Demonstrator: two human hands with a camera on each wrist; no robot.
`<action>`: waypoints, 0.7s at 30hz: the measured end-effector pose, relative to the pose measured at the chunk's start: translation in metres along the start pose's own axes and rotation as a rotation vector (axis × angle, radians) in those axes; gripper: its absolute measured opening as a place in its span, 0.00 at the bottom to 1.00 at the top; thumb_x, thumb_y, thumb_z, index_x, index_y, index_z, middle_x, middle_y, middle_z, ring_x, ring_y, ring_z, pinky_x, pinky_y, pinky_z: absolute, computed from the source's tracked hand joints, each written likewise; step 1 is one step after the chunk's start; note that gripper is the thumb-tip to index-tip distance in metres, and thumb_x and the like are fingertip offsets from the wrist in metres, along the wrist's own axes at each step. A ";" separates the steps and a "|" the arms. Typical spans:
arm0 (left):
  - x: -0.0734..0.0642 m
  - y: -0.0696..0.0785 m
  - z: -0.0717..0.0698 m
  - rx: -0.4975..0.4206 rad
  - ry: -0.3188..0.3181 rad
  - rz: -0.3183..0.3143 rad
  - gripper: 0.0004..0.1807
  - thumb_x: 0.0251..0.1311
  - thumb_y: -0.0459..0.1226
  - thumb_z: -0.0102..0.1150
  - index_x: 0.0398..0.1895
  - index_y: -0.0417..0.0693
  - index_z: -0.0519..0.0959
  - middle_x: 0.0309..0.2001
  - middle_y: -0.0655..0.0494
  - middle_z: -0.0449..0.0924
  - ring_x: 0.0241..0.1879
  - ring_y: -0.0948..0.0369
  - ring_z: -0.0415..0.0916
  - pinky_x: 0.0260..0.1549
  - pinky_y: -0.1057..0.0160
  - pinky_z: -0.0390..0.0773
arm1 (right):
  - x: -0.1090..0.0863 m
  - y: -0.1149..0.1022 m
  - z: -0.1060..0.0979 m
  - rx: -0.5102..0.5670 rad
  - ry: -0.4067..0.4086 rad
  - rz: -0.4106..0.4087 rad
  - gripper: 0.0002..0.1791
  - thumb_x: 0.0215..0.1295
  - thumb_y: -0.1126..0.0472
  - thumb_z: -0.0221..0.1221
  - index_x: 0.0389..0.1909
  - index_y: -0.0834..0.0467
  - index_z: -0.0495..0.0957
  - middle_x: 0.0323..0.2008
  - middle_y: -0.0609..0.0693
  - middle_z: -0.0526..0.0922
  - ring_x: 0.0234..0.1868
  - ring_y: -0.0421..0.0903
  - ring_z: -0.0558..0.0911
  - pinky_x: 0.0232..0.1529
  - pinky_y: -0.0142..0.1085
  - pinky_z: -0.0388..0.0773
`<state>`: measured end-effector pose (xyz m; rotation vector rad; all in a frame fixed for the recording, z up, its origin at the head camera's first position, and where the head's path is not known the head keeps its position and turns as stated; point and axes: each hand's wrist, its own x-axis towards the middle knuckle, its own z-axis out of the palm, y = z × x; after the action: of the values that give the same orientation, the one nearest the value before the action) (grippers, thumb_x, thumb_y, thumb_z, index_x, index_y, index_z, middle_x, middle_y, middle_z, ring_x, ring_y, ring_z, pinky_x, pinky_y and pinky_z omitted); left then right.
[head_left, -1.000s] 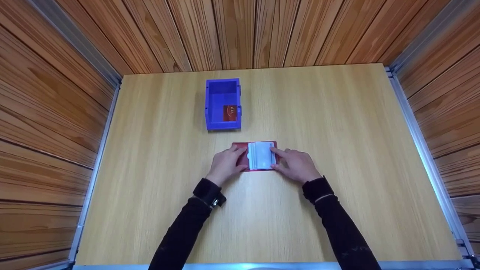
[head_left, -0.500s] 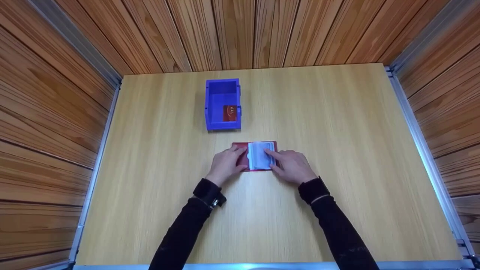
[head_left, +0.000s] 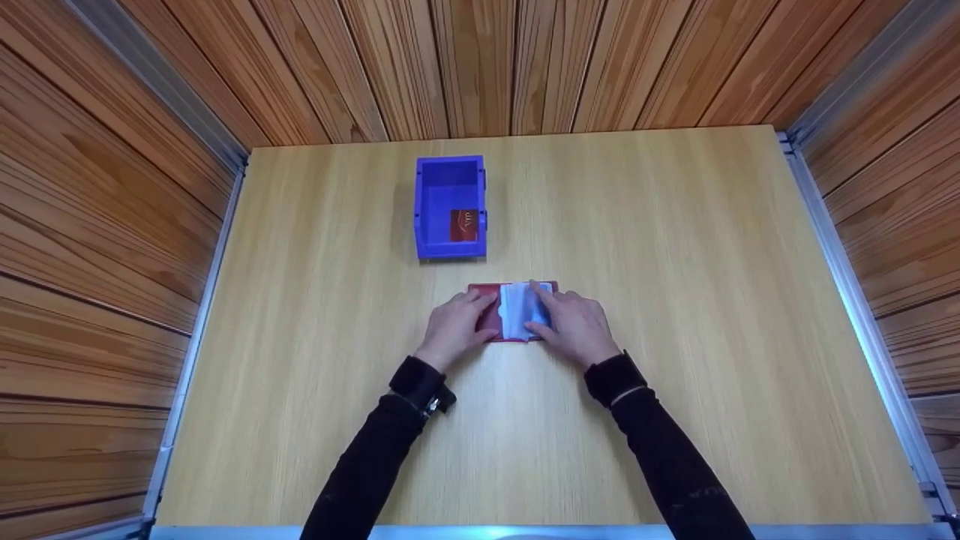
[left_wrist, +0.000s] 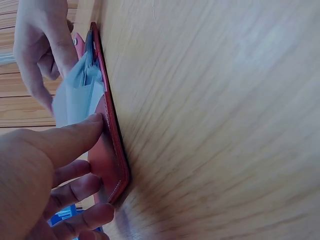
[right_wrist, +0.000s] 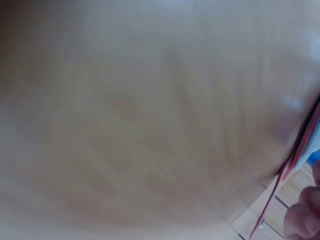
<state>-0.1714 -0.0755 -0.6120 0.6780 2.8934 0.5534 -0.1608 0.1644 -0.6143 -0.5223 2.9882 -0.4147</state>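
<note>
A red card holder [head_left: 490,317] lies spread open on the table, with translucent plastic sleeves [head_left: 514,311] along its right part. My left hand [head_left: 454,324] holds the left cover, its thumb pressing on the inner side, as the left wrist view shows on the red cover [left_wrist: 102,160]. With thumb and index finger set apart, my right hand [head_left: 577,324] holds the sleeves, which stand raised and bowed in the left wrist view [left_wrist: 75,102]. The right wrist view is mostly blurred; the holder's edge [right_wrist: 302,145] and some fingers [right_wrist: 301,217] show at its right side.
Behind the hands stands a blue-purple bin [head_left: 435,187], with a dark red card [head_left: 463,225] lying at its front right. A wooden table [head_left: 675,300] surrounds the holder. Wood-panelled walls [head_left: 480,67] and metal rails [head_left: 855,300] bound the table.
My right hand has moved left from the holder's right edge across the sleeves, and the sleeves now bend upward. The left hand keeps its place on the cover. The view has shifted slightly.
</note>
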 end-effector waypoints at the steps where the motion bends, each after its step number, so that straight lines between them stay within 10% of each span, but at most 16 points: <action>1: 0.000 0.000 0.000 0.000 -0.002 -0.002 0.33 0.61 0.48 0.73 0.68 0.47 0.78 0.56 0.47 0.83 0.53 0.48 0.80 0.49 0.48 0.82 | 0.001 0.000 0.001 0.001 -0.009 0.015 0.42 0.67 0.35 0.63 0.77 0.49 0.66 0.45 0.57 0.88 0.39 0.53 0.82 0.37 0.47 0.76; 14: -0.002 0.005 0.000 0.046 -0.014 0.041 0.51 0.56 0.61 0.72 0.81 0.65 0.59 0.57 0.49 0.82 0.49 0.50 0.80 0.43 0.49 0.83 | 0.006 -0.003 0.006 -0.045 0.027 0.065 0.48 0.57 0.26 0.66 0.64 0.61 0.71 0.24 0.55 0.79 0.25 0.52 0.79 0.29 0.47 0.75; 21: 0.000 0.010 0.002 0.210 0.043 0.115 0.46 0.60 0.66 0.64 0.78 0.58 0.67 0.57 0.50 0.84 0.55 0.51 0.82 0.37 0.53 0.84 | 0.005 -0.002 0.005 0.003 0.016 0.046 0.42 0.64 0.29 0.61 0.64 0.59 0.71 0.27 0.56 0.80 0.28 0.54 0.80 0.32 0.48 0.75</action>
<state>-0.1670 -0.0664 -0.6105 0.8746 2.9950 0.2810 -0.1645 0.1599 -0.6193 -0.4506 3.0080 -0.4222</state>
